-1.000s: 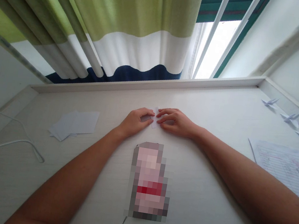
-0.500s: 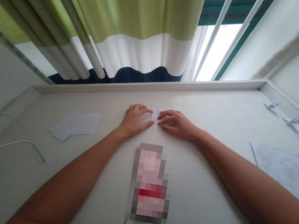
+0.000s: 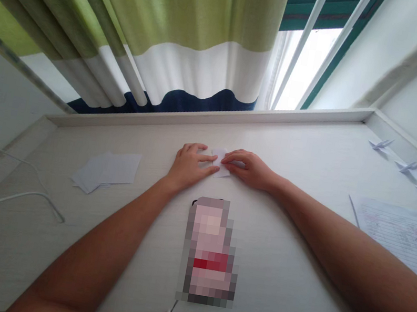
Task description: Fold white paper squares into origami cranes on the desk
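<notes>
A small folded white paper (image 3: 220, 161) lies on the pale desk (image 3: 312, 157), between my two hands. My left hand (image 3: 188, 165) rests flat beside it, fingers stretched out, the index fingertip pressing on the paper's left part. My right hand (image 3: 248, 168) has its fingers curled together, pinching the paper's right edge. Most of the paper is hidden under the fingers.
A blurred-out phone-sized object (image 3: 211, 251) lies near the desk's front edge. A stack of white paper squares (image 3: 107, 171) sits at the left, with a white cable (image 3: 5, 196) beyond. A lined written sheet (image 3: 406, 237) and three folded paper cranes (image 3: 410, 167) are at the right. A striped curtain (image 3: 166, 26) hangs behind.
My right hand has curled from flat fingers into a pinch on the paper's edge, and more of the paper shows between the hands. The left hand has barely moved.
</notes>
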`<act>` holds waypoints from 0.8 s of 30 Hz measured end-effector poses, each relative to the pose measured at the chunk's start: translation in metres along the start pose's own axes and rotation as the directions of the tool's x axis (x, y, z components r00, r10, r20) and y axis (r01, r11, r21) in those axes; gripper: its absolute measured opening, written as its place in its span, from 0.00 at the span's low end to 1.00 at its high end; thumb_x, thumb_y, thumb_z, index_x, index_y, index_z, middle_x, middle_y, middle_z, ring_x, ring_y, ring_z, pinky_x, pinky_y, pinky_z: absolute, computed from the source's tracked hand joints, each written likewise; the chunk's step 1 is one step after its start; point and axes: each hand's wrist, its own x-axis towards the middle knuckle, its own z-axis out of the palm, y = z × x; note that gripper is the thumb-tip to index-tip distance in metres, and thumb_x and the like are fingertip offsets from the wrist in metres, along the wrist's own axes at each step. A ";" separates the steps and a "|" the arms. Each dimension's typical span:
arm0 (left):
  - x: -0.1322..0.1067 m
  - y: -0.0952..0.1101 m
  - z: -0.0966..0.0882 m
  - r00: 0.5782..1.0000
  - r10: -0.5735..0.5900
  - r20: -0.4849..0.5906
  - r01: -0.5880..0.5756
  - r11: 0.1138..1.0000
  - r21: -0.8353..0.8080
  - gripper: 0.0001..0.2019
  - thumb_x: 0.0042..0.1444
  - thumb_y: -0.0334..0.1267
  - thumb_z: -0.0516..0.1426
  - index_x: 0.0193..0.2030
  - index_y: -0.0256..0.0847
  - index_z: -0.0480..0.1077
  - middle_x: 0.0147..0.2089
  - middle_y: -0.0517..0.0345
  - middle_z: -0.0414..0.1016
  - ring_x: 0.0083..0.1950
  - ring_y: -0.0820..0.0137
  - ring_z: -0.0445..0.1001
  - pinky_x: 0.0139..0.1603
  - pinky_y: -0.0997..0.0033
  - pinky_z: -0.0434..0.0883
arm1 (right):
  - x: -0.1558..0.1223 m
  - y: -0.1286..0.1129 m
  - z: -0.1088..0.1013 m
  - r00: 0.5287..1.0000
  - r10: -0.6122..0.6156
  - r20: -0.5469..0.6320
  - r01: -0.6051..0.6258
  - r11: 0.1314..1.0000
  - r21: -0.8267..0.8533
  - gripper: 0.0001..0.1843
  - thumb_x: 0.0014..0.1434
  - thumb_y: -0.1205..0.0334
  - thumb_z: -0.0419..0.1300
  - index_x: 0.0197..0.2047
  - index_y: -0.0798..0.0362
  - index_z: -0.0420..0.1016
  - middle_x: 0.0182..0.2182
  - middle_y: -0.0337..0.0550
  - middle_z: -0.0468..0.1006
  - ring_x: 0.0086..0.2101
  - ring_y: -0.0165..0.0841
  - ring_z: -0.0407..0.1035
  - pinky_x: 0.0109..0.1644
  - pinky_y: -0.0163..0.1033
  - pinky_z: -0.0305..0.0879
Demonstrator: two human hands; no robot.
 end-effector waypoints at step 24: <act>-0.002 0.006 -0.001 0.999 -0.030 0.045 0.029 0.999 0.029 0.17 0.67 0.52 0.61 0.60 0.58 0.82 0.70 0.53 0.72 0.72 0.50 0.64 0.76 0.44 0.61 | -0.004 -0.001 -0.004 0.991 0.086 0.098 -0.070 0.985 -0.158 0.33 0.64 0.53 0.69 0.70 0.44 0.72 0.76 0.52 0.62 0.78 0.52 0.47 0.79 0.67 0.47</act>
